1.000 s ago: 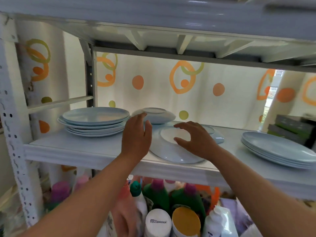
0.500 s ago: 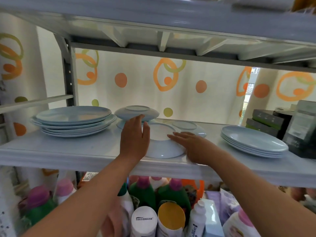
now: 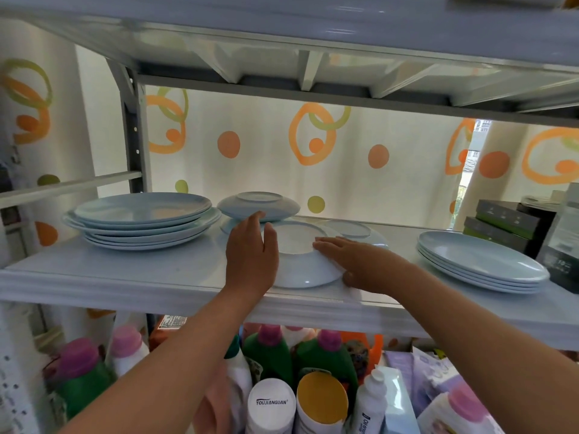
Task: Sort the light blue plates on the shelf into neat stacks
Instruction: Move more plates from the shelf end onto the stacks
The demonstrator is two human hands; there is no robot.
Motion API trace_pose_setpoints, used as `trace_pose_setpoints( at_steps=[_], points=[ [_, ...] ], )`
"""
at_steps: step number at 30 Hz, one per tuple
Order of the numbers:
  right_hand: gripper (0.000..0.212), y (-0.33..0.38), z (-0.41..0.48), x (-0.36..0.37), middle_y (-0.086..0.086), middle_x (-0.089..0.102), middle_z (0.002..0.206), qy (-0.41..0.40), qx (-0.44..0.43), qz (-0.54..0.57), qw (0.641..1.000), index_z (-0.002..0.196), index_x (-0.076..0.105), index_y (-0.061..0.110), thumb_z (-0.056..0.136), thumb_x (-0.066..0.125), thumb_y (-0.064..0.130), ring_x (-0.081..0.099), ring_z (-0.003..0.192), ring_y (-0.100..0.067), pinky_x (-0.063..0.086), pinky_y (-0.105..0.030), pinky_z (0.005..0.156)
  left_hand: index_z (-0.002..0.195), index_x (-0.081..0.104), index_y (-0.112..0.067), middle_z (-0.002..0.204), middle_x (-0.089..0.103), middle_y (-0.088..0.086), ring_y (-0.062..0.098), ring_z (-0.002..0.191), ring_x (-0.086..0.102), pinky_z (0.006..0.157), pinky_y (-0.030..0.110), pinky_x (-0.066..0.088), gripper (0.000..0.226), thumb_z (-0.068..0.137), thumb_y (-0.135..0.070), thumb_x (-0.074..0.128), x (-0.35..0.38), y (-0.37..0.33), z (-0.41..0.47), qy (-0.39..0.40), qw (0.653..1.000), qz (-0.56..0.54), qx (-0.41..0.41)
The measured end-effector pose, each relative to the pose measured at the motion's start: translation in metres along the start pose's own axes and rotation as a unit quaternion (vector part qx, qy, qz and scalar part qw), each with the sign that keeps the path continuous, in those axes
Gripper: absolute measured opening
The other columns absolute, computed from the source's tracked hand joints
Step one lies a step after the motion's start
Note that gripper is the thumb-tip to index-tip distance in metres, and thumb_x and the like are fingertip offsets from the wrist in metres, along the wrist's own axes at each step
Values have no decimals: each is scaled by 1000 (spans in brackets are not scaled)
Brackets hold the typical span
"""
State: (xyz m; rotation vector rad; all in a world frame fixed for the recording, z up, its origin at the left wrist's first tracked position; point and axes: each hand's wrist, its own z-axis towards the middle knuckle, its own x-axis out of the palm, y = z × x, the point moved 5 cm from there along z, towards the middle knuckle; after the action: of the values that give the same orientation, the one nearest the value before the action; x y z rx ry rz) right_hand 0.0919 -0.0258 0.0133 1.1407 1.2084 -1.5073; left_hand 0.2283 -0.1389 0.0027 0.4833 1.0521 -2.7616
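Writing: white lid (image 3: 272, 402) under the shelf (image 3: 125, 277) says YOUJIANGUAN.
Plate (image 3: 300, 267): light blue, upside down, middle of shelf, near edge.
Left hand (image 3: 252, 261): flat, touching its left side.
Right hand (image 3: 360, 264): flat on its right side.

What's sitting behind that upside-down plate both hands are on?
Two more upside-down plates: a back-left plate and a back-right plate. The left hand partly covers what the back-left plate rests on.

We've got green bottles (image 3: 270, 358) with pink caps down low, a white YOUJIANGUAN tub (image 3: 271, 402) beside a yellow-lidded tub (image 3: 322, 393), dark boxes (image 3: 501, 222) far right, dotty curtain (image 3: 266, 173) behind.
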Motion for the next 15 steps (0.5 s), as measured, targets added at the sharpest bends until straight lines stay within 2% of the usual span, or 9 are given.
trace_pose_setpoints(
  at_steps=[3, 9, 12, 14, 15],
  points=[
    [59, 5, -2, 3, 0, 32, 153, -90, 2, -12, 996, 144, 28, 15, 91, 53, 16, 43, 133, -20, 37, -33, 108, 127, 48, -10, 128, 55, 11, 24, 121, 46, 105, 39, 35, 51, 89, -35, 26, -6, -3, -1, -35, 999, -3, 14],
    [57, -3, -2, 10, -13, 40, 148, -192, 56, -53, 978, 139, 35, 8, 87, 57, 3, 50, 128, -30, 52, -43, 94, 134, 40, -13, 141, 44, 8, 21, 133, 35, 113, 36, 26, 52, 91, -37, 23, -12, -10, -7, -66, 995, 5, 76],
    [59, -7, -5, 8, -20, 50, 140, -230, 78, -53, 969, 127, 50, 4, 73, 71, -4, 65, 108, -36, 61, -46, 69, 137, 35, -15, 147, 36, 6, 18, 137, 28, 114, 28, 18, 51, 92, -35, 23, -15, -12, -10, -86, 993, 2, 83],
    [60, -10, -11, 4, -20, 62, 126, -260, 94, -56, 959, 112, 58, 3, 57, 81, -7, 72, 87, -34, 59, -40, 47, 138, 33, -16, 149, 32, 6, 16, 138, 24, 113, 22, 12, 51, 93, -36, 24, -16, -13, -11, -98, 992, 0, 80],
    [59, -12, -13, 2, -20, 65, 121, -277, 98, -54, 954, 108, 60, 3, 55, 81, -8, 73, 82, -34, 56, -38, 43, 139, 33, -16, 150, 31, 6, 15, 138, 23, 112, 22, 11, 51, 93, -36, 24, -17, -13, -11, -102, 992, -1, 78]
  ],
)
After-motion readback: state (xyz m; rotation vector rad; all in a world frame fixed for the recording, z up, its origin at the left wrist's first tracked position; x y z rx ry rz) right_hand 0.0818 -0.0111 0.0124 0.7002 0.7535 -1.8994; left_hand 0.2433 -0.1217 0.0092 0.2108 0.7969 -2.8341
